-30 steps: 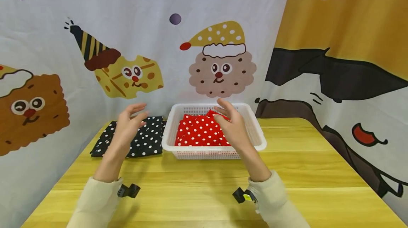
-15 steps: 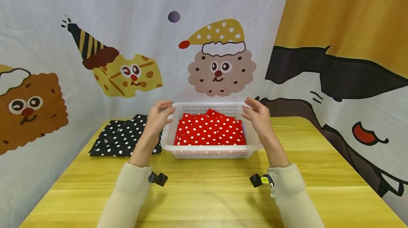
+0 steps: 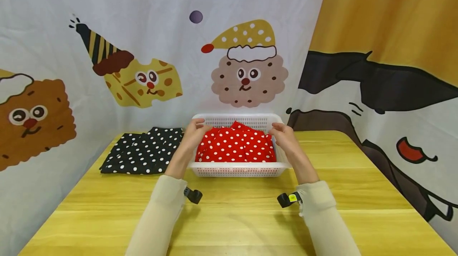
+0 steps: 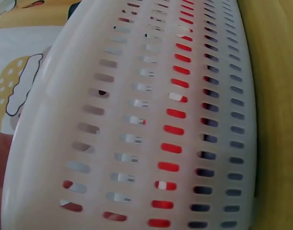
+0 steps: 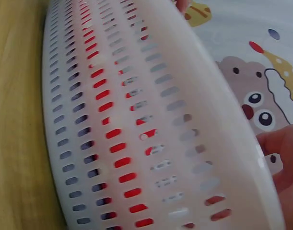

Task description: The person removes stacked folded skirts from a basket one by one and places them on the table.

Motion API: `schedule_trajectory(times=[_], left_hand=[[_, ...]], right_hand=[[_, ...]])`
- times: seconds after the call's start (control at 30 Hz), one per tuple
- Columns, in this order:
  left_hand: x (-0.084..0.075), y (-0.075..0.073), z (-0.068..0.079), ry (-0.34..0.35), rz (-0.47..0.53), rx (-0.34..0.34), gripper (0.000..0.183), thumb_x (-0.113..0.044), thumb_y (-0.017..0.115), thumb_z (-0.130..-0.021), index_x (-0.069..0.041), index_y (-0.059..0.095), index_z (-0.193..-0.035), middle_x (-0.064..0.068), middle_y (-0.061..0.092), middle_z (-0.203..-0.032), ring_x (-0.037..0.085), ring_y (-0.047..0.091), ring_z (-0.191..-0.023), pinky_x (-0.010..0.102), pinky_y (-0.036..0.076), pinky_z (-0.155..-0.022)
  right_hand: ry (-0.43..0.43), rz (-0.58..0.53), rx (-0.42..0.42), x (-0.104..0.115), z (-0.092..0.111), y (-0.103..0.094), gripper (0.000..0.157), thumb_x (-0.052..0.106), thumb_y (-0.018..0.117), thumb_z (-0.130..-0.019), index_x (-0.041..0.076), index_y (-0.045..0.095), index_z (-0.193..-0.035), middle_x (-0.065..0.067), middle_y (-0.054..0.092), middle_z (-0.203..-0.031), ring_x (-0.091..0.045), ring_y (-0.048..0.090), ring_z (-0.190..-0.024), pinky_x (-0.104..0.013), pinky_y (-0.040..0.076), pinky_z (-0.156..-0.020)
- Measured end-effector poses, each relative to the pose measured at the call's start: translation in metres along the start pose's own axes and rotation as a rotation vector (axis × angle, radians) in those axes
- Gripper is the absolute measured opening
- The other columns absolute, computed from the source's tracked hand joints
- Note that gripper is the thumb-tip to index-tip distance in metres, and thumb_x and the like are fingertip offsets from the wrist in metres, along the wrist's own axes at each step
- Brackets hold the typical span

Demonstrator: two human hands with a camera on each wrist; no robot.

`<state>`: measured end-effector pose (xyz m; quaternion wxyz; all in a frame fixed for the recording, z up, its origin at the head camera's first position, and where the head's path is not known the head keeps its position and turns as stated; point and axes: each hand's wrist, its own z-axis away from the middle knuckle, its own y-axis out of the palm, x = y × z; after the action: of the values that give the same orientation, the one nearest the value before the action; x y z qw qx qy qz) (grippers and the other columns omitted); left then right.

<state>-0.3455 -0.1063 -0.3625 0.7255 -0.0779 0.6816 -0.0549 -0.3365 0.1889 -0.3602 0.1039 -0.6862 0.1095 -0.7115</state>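
Note:
A red cloth (image 3: 229,146) with white dots lies folded in a white plastic basket (image 3: 236,170) on the table. My left hand (image 3: 193,136) is over the basket's left side, its fingertips close to the cloth's left edge. Over the opposite side is my right hand (image 3: 285,138), fingers bent loosely inward near the cloth's right edge. Neither hand shows anything between its fingers. In the left wrist view the slotted basket wall (image 4: 151,115) fills most of the picture. Fingers of the right hand (image 5: 285,153) appear beyond the rim in the right wrist view.
Left of the basket, a black cloth (image 3: 143,152) with white dots lies folded on the wooden table (image 3: 229,212). A printed curtain (image 3: 150,9) hangs right behind the basket. Bluish material (image 3: 274,150) shows beside the red cloth inside.
My left hand has moved right, from over the black cloth to the basket's left side. The right hand went outward to the right rim, then slightly back inward and down.

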Motion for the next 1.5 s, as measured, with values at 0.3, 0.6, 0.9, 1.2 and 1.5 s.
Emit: schedule_trajectory(times=[0.3,0.6,0.9,1.2,1.5], left_hand=[[0.009,0.009,-0.001,-0.18,-0.127,0.142,0.076,-0.036,0.062,-0.1,-0.008,0.023,-0.16,0.013,0.036,-0.157,0.036,0.036,-0.143,0.062,0.031,-0.123],[0.009,0.007,-0.004,-0.222,-0.077,0.166,0.074,-0.035,0.06,-0.101,-0.007,0.024,-0.159,0.014,0.04,-0.155,0.038,0.041,-0.142,0.061,0.036,-0.12],[0.01,0.008,-0.007,-0.216,-0.055,0.144,0.063,-0.033,0.062,-0.1,-0.009,0.034,-0.152,0.014,0.042,-0.152,0.034,0.044,-0.136,0.056,0.039,-0.119],[0.01,0.008,-0.008,-0.205,-0.066,0.175,0.056,-0.034,0.063,-0.1,-0.018,0.047,-0.151,0.008,0.044,-0.155,0.032,0.042,-0.14,0.056,0.036,-0.121],[0.008,0.01,-0.009,-0.162,-0.099,0.074,0.048,-0.033,0.063,-0.101,-0.018,0.052,-0.145,0.008,0.045,-0.155,0.031,0.041,-0.14,0.059,0.035,-0.121]], right_hand=[[0.163,0.1,0.096,-0.005,-0.003,0.013,0.072,0.029,0.051,-0.102,0.0,0.021,-0.161,-0.024,0.032,-0.163,-0.042,0.037,-0.145,-0.066,0.036,-0.116],[0.189,0.183,0.158,-0.008,-0.002,0.017,0.068,0.03,0.054,-0.103,-0.001,0.027,-0.157,-0.023,0.038,-0.156,-0.041,0.043,-0.138,-0.061,0.041,-0.115],[0.194,0.191,0.159,-0.01,-0.002,0.017,0.062,0.029,0.054,-0.102,-0.003,0.035,-0.152,-0.022,0.041,-0.153,-0.04,0.045,-0.136,-0.057,0.04,-0.118],[0.267,0.188,0.183,-0.011,-0.005,0.015,0.057,0.035,0.056,-0.102,0.005,0.041,-0.149,-0.019,0.042,-0.152,-0.04,0.045,-0.132,-0.059,0.045,-0.108],[0.194,0.159,0.195,-0.013,-0.007,0.013,0.045,0.017,0.055,-0.102,0.008,0.05,-0.145,-0.019,0.044,-0.151,-0.036,0.054,-0.123,-0.043,0.053,-0.095]])
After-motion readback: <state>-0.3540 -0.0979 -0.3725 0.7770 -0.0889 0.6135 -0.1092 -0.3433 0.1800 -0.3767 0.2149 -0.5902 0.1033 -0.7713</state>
